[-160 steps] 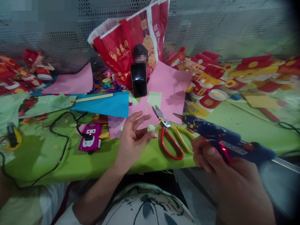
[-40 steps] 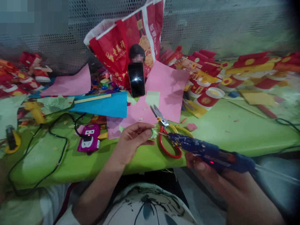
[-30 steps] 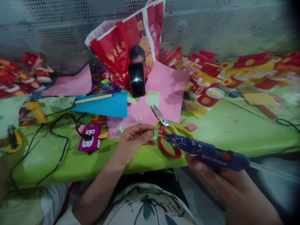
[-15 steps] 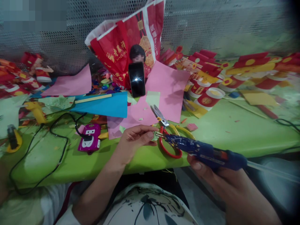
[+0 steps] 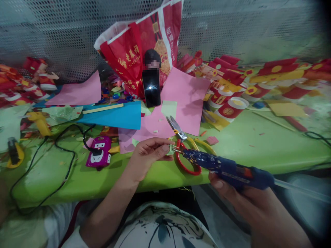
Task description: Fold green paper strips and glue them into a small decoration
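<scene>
At the near edge of a green table, a person's left hand pinches a small pale-green paper scrap between thumb and fingertips, holding it just above the tabletop. The right hand, off the table's front edge, is clenched around the grip of a dark blue glue gun, whose metal nozzle meets the scrap. Directly behind the nozzle, red-and-yellow-handled scissors lie on the table, blades pointing toward the far edge. Pink paper sheets spread across the middle of the table beside a blue sheet. A black phone stands upright against a red shopping bag at the far edge. Toward the left, a magenta power strip sits with a black cable plugged in, and a yellow glue gun rests farther left. Red-and-gold paper cups crowd the far right corner.
</scene>
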The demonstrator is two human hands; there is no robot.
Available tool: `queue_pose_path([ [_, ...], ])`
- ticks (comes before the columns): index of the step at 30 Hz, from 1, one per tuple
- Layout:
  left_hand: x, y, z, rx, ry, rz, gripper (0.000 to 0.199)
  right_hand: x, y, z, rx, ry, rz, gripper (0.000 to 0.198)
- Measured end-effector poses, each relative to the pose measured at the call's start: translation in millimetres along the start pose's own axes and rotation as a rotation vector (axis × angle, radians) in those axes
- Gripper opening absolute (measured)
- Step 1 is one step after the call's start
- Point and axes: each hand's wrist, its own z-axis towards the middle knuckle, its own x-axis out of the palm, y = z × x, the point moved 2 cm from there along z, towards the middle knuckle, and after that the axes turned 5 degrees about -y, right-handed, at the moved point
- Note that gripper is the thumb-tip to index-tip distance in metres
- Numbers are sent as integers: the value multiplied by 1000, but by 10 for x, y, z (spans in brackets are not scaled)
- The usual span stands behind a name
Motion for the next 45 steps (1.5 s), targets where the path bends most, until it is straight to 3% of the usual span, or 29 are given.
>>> queue_pose_path([
  [10,-7,20,-16,-1,28,4,18,22,84,31,-18,17,57,14],
  [24,-9,15,-5,-5,49,-20,16,14,-10,-8,-32,5,6,26],
  [30,-1,12,4,-13,31,-50,18,-7,60,-4,-66,-3,11,16],
  [39,-6,20,0,-16,51,-43,16,35,100,58,-48,-9,57,17],
  [43,-5,14,4,-14,43,-51,16,27,10,-18,16,17,103,26],
  [45,-7,12,4,-24,33,-64,18,10,-29,-91,133,-3,114,32],
])
